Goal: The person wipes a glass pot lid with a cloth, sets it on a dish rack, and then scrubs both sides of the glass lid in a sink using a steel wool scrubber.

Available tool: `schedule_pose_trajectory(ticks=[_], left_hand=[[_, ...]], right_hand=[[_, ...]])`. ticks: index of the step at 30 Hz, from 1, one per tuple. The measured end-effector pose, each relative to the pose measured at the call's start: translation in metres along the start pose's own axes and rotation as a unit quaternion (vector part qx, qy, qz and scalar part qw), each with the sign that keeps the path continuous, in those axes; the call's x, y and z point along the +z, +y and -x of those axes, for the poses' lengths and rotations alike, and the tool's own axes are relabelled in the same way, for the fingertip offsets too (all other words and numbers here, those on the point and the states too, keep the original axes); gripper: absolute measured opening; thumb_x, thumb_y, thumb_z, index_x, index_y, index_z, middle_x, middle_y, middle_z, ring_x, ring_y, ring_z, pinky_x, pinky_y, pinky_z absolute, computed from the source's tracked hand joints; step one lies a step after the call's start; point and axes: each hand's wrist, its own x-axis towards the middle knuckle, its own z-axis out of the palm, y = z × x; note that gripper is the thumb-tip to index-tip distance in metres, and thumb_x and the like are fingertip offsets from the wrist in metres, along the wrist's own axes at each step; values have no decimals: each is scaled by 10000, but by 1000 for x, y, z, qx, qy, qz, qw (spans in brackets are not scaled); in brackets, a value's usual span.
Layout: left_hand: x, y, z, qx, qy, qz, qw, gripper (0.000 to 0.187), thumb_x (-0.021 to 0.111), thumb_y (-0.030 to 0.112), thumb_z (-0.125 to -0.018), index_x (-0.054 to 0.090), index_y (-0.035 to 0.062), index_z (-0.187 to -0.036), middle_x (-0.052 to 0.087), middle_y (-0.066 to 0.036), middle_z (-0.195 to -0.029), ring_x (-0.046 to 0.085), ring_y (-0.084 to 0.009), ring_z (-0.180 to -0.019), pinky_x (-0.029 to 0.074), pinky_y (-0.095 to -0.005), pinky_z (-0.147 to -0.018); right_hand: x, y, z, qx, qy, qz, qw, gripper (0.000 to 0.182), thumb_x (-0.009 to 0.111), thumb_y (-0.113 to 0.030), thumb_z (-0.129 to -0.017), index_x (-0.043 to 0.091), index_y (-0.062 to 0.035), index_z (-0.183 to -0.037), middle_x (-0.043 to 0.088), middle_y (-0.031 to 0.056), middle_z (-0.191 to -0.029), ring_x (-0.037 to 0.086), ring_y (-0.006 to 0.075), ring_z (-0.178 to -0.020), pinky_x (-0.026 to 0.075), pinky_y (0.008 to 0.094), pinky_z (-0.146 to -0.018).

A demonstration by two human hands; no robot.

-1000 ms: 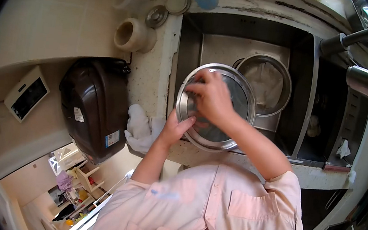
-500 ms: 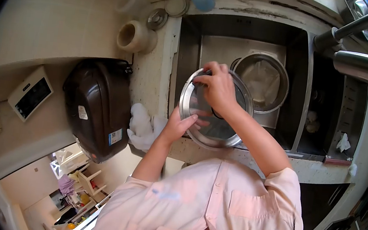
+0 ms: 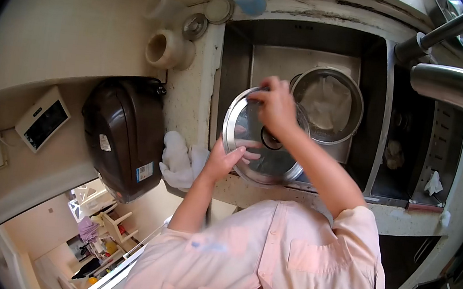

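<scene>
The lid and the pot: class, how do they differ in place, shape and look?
The lid is in the left hand, with the right hand at its rim; the pot rests in the sink. The lid is shallow, while the pot is a deep, open vessel. The lid's middle is see-through, whereas the pot's wall looks like metal. Both are round.

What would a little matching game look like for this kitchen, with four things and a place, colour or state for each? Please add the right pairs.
Things:
1. Lid
2. Pot
3. Jar
4. Appliance

Places, colours, states:
A. In the sink
B. Dark brown
C. Gripped by the left hand
D. Cream-coloured

Right pairs: 1-C, 2-A, 3-D, 4-B
</scene>
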Motion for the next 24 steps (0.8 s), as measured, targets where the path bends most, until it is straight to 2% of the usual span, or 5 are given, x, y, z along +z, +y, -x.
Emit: schedule_pose_trajectory(ticks=[7, 14, 19, 23, 24], left_hand=[[-16, 5, 3, 2, 90, 5, 996, 447, 415, 51, -886, 248, 17, -1299, 601, -216, -1087, 654, -264, -872, 484, -275, -657], [-14, 8, -5, -33, 60, -10, 998, 498, 483, 105, -860, 289, 9, -1309, 626, -201, -1049, 658, -260, -831, 501, -286, -638], [-4, -1, -18, -5, 35, -2, 999, 510, 457, 18, -872, 222, 39, -1324, 581, -134, -1022, 643, -222, -767, 502, -294, -657], [11, 1, -31, 57, 37, -17, 998, 521, 487, -24, -855, 266, 69, -1317, 563, -85, -975, 607, -179, -763, 508, -288, -649], [-4, -20, -37, 233, -6, -194, 953, 518, 474, -36, -855, 270, 72, -1319, 560, -83, -999, 599, -176, -805, 501, -280, -673]], right_hand=[[-3, 158, 3, 283, 13, 190, 940, 310, 601, -117, -746, 631, -73, -1051, 504, 159, -1128, 468, 342, -1073, 425, 414, -916], [-4, 245, 23, 131, -131, 284, 941, 271, 549, -150, -788, 647, -178, -1040, 522, 162, -1125, 493, 329, -1068, 438, 432, -880], [-45, 90, -4, 138, 6, -61, 989, 227, 605, -135, -737, 656, -65, -947, 599, 175, -950, 559, 331, -901, 449, 387, -835], [-30, -29, 12, -116, -36, 41, 992, 117, 576, -125, -722, 610, -40, -795, 583, 130, -778, 565, 265, -734, 462, 375, -659], [-24, -36, 8, -121, -38, 97, 987, 129, 581, -118, -721, 609, -41, -821, 585, 130, -796, 566, 255, -736, 465, 364, -650]])
